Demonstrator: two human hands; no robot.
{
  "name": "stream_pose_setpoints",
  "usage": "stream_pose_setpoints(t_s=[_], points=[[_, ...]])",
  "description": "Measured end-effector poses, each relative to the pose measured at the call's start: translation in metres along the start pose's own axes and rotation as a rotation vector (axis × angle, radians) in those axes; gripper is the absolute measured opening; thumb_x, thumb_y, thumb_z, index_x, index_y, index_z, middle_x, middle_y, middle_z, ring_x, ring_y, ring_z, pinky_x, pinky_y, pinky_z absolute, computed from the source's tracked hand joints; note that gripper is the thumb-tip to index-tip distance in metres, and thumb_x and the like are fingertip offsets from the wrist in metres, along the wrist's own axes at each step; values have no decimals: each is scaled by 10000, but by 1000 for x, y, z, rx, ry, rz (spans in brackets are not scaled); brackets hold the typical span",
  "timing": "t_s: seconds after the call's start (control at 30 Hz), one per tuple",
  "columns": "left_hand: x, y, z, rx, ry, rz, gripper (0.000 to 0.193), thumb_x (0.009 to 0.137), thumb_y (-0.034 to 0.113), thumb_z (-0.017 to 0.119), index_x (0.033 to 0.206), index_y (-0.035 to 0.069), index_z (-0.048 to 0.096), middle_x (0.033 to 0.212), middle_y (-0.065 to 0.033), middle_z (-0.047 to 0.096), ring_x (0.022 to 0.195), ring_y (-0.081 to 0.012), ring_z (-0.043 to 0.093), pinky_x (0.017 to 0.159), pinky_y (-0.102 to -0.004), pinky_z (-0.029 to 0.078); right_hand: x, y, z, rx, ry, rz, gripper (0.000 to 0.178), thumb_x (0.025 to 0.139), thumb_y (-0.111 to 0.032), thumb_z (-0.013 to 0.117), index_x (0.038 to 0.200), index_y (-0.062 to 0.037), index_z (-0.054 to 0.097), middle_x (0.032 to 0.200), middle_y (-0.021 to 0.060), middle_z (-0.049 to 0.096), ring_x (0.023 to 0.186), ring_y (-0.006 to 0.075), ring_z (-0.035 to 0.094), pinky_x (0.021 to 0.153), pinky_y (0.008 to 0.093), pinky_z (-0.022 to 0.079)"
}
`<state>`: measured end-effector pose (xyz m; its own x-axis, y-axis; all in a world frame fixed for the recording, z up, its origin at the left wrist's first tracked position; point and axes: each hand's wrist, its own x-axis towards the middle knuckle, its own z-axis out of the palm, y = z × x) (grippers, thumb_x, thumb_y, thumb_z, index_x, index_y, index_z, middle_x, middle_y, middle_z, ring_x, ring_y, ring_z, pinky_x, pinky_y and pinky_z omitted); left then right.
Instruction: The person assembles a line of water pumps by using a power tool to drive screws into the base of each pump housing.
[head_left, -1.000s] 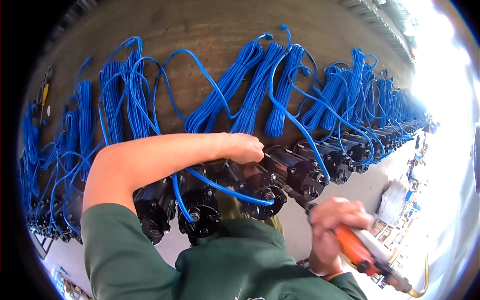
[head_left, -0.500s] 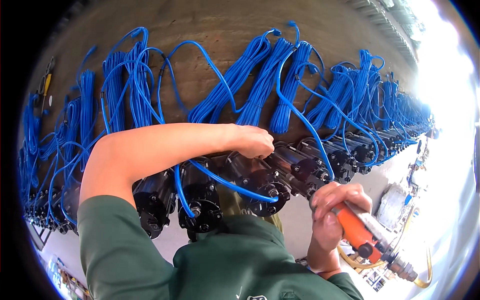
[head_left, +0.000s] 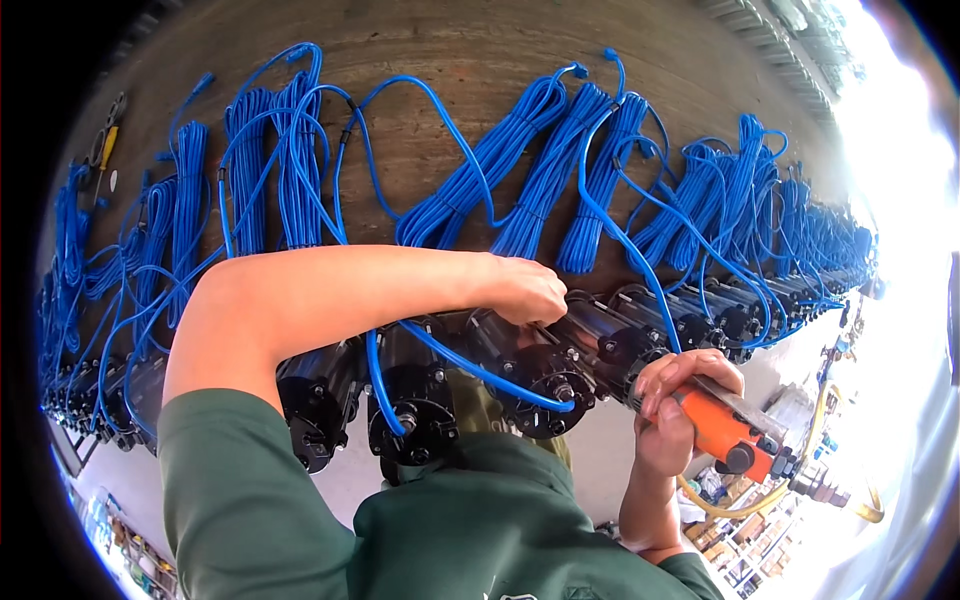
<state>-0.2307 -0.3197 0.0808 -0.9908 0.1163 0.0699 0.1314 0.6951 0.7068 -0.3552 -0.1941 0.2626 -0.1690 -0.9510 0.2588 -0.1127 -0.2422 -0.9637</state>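
Observation:
My right hand (head_left: 680, 400) is wrapped round an orange air driver (head_left: 722, 428), whose front end points left toward the black end of a metal cylinder, which looks like a pump. The driver's tip meets the cylinder's end. Reaching across from the left, my left hand (head_left: 528, 292) is closed over the row of cylinders, fingers curled down; what they grip is hidden. Just below that hand lies a black-ended cylinder (head_left: 548, 392) with a blue cable (head_left: 490, 376) leading from its end. Left of it stands another black-ended cylinder (head_left: 413, 420), also with a blue cable.
Coiled blue cables (head_left: 480, 165) lie in a row across the brown tabletop (head_left: 420, 45). More cylinders line the table's near edge on both sides. Yellow-handled pliers (head_left: 108, 145) lie far left. A yellow hose (head_left: 735, 508) hangs below the driver; shelves (head_left: 745, 540) stand at lower right.
The view has shifted slightly, so the table things appear a little farther right. Both hands keep their places on the row, and the driver stays against the cylinder end.

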Motion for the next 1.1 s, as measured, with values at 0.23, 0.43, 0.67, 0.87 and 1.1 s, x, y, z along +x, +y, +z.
stream_pose_setpoints(t_s=[0.23, 0.43, 0.67, 0.87, 1.1], points=[[5, -4, 5, -73, -40, -2, 75, 720, 108, 747, 747, 39, 734, 732, -178, 697, 746, -380, 690, 626, -466, 527, 1, 5, 0, 22, 21, -10, 431, 792, -40, 610, 1202, 20, 492, 916, 154, 546, 551, 139, 522, 568, 302, 512], [6, -6, 5, -97, -54, -40, 79, 734, 105, 731, 776, 41, 750, 737, -179, 700, 746, -377, 695, 625, -470, 530, 0, 4, -2, 42, 34, 16, 361, 848, -44, 665, 1159, -3, 485, 890, 176, 575, 586, 163, 563, 585, 325, 545], [4, 2, -1, -23, -48, -52, 94, 722, 100, 728, 774, 24, 747, 740, -184, 701, 740, -379, 695, 631, -470, 538, -3, 16, -2, -38, -154, -26, 280, 855, -98, 673, 1051, -27, 485, 854, 106, 521, 565, 142, 513, 535, 321, 499], [-5, 0, -5, -42, -59, -107, 61, 717, 54, 696, 772, 40, 720, 770, -193, 698, 774, -398, 687, 651, -489, 542, -5, 22, 2, -40, -142, -81, 255, 850, -58, 651, 1041, -28, 484, 850, 106, 520, 546, 141, 503, 505, 302, 487], [-91, 13, 26, -87, -129, -366, 153, 788, 155, 747, 885, 53, 687, 832, -166, 686, 867, -380, 674, 718, -482, 541, -10, 24, 2, -40, -125, 0, 257, 843, -66, 662, 1043, 16, 524, 837, 125, 553, 577, 147, 544, 563, 312, 522]])
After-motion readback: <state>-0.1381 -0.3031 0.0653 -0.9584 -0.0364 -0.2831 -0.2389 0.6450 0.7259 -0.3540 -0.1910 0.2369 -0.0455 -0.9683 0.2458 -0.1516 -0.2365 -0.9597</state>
